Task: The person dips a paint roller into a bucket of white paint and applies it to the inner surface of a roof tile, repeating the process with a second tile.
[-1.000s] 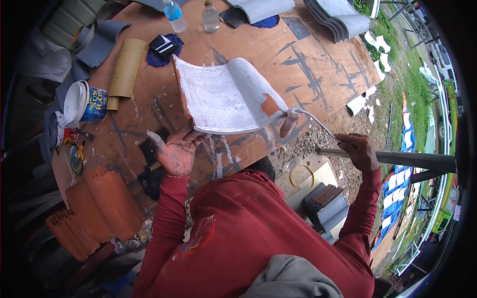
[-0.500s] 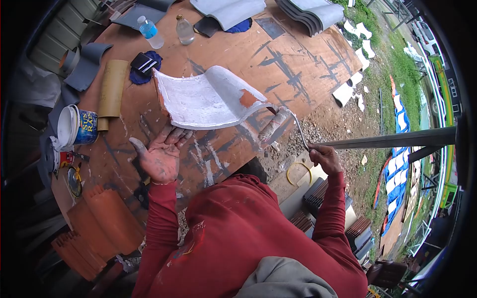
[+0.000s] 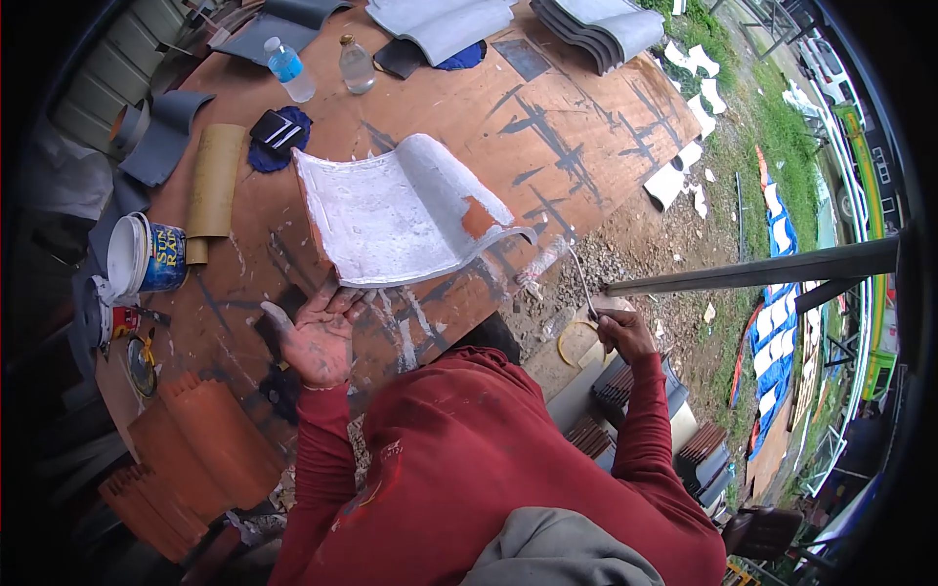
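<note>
A curved roof tile (image 3: 371,210), coated white with a bare orange patch near its right end, rests on the wooden table. My left hand (image 3: 318,342) is palm up with the thumb spread, its fingertips right at the tile's near edge and partly hidden under it. Paint smears cover the palm. In my right hand (image 3: 625,332), fingers are closed round the handle of a small paint roller (image 3: 545,262). Its white-stained sleeve lies just off the tile's right end, by the table edge.
At the left stand a paint bucket (image 3: 147,256) and a yellow-brown tile (image 3: 215,186). Two bottles (image 3: 288,68) and stacked grey tiles (image 3: 601,29) are at the back. Orange tiles (image 3: 195,449) lie at lower left. A wooden post (image 3: 752,269) juts in from the right.
The roller has come away from the tile's right edge, down and toward me, with my right hand. The tile's near edge appears lower in view; my left hand stays beneath it.
</note>
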The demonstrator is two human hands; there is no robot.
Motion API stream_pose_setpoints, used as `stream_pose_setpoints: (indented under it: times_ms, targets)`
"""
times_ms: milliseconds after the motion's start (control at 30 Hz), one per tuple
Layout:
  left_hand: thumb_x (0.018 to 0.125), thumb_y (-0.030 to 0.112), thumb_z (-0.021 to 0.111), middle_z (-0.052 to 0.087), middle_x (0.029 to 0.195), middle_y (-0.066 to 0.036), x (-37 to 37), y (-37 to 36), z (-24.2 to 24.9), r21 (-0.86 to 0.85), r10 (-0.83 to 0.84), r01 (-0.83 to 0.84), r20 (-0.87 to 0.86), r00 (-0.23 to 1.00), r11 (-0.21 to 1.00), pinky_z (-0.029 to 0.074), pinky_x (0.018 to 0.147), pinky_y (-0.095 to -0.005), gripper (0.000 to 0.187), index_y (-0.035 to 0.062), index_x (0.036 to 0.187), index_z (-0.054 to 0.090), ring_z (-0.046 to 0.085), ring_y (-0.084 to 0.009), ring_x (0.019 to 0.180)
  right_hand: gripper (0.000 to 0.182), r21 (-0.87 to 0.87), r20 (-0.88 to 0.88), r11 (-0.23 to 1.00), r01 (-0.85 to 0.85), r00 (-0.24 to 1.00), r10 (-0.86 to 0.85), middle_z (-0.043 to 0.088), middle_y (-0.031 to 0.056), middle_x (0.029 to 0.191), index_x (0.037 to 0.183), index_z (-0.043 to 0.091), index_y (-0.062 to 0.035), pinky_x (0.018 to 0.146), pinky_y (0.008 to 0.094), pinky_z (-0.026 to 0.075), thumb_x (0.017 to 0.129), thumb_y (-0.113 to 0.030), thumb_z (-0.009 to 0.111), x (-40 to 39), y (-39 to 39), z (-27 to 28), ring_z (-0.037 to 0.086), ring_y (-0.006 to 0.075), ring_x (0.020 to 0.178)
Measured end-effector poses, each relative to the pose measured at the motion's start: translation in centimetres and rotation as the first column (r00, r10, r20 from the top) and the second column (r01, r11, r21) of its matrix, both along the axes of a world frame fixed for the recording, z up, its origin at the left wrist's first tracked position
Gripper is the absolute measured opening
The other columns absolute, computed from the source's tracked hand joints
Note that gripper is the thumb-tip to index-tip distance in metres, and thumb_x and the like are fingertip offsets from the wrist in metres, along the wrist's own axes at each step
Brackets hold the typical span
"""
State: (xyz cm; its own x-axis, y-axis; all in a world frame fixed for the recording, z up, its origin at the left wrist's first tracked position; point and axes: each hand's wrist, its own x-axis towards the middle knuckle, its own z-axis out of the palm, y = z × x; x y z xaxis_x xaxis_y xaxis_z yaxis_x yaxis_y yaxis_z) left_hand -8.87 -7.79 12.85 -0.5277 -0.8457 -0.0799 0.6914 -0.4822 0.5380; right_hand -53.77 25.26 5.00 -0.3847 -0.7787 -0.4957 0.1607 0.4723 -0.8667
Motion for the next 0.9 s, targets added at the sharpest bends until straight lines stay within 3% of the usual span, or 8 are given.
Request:
stream_pose_setpoints:
  times_ms: [100,167,267,400,567,667,800,900]
  targets:
    - [0.095,0.086,0.027,0.067,0.133,-0.025,1.6,1.2,-2.5,0.019,-0.04,0.042,-0.104,0.994,0.999,0.043,0.111,-0.0558,0.112,-0.0133,0.134,0.06,0.062,-0.0408,0.125,0.039,-0.037,0.094,0.996,0.077,0.993,-0.073,0.063,0.0032,0.073,0.123,0.07,0.0046,0.052,0.024,0.048,0.103,-0.029,0.068,2.7,1.7,0.9,0.056,0.0086,0.058]
    - [0.096,0.085,0.03,0.07,0.126,-0.027,2.1,2.7,-2.8,0.093,-0.009,0.006,0.038,0.999,0.996,0.046,0.1,-0.0498,0.108,-0.0103,0.13,0.065,0.064,-0.0375,0.118,0.04,-0.041,0.107,0.996,0.079,0.991,-0.074,0.062,0.0032,0.073,0.125,0.069,0.0041,0.052,0.0247,0.048,0.103,-0.029,0.068,4.8,1.6,1.9,0.056,0.0088,0.057]
    - [0.095,0.086,0.034,0.07,0.123,-0.027,3.8,4.8,-6.2,0.118,0.002,-0.038,0.293,0.956,0.992,0.046,0.101,-0.0497,0.104,-0.0092,0.119,0.07,0.064,-0.039,0.116,0.043,-0.051,0.147,0.996,0.075,0.987,-0.066,0.062,0.0033,0.076,0.134,0.065,0.0028,0.057,0.0259,0.049,0.104,-0.028,0.067,7.5,0.7,3.1,0.057,0.0098,0.062]
    - [0.094,0.084,0.041,0.068,0.123,-0.028,5.3,6.5,-13.5,0.304,-0.012,-0.067,0.252,0.968,0.95,0.045,0.107,-0.0535,0.098,-0.0097,0.109,0.068,0.063,-0.0421,0.118,0.047,-0.075,0.167,0.995,0.066,0.985,-0.053,0.062,0.003,0.09,0.145,0.055,0.0034,0.069,0.0273,0.054,0.106,-0.021,0.063,11.9,-1.1,3.8,0.06,0.0108,0.072]
    - [0.095,0.085,0.032,0.068,0.126,-0.026,7.0,5.0,-16.9,0.185,-0.124,0.081,0.238,0.963,0.979,0.046,0.111,-0.0532,0.105,-0.0114,0.118,0.065,0.064,-0.037,0.122,0.051,-0.044,0.13,0.997,-0.063,0.989,0.068,0.06,0.0003,0.089,0.152,0.048,0.0007,0.065,0.0282,0.054,0.106,-0.018,0.062,15.5,-3.5,4.4,0.061,0.0105,0.07]
    - [0.098,0.083,0.03,0.066,0.13,-0.026,7.1,4.6,-16.1,0.178,-0.182,0.107,0.486,0.855,0.978,0.046,0.111,-0.0516,0.103,-0.012,0.122,0.063,0.063,-0.0357,0.123,0.048,0.044,0.021,0.995,-0.086,0.996,0.086,0.061,0.0003,0.085,0.15,0.052,-0.0029,0.057,0.0278,0.051,0.105,-0.015,0.061,17.0,-6.8,2.1,0.06,0.0097,0.064]
    - [0.099,0.081,0.028,0.061,0.14,-0.025,7.9,4.4,-14.5,0.219,-0.157,0.042,0.541,0.826,0.975,0.045,0.112,-0.0472,0.104,-0.0125,0.14,0.052,0.061,-0.0337,0.127,0.044,-0.127,-0.326,0.989,-0.074,0.945,0.029,0.064,0.005,0.082,0.145,0.059,-0.0037,0.05,0.0288,0.047,0.102,-0.012,0.062,18.2,-16.5,0.7,0.056,0.0093,0.056]
    - [0.102,0.077,0.027,0.06,0.142,-0.025,8.1,3.4,-11.9,0.141,-0.092,0.013,0.572,0.815,0.99,0.045,0.112,-0.0445,0.1,-0.0121,0.142,0.052,0.062,-0.0328,0.127,0.046,-0.121,-0.222,0.993,-0.011,0.975,-0.016,0.057,0.0022,0.079,0.147,0.055,-0.0013,0.047,0.0263,0.044,0.103,-0.012,0.061,18.9,-25.3,3.2,0.053,0.0077,0.053]
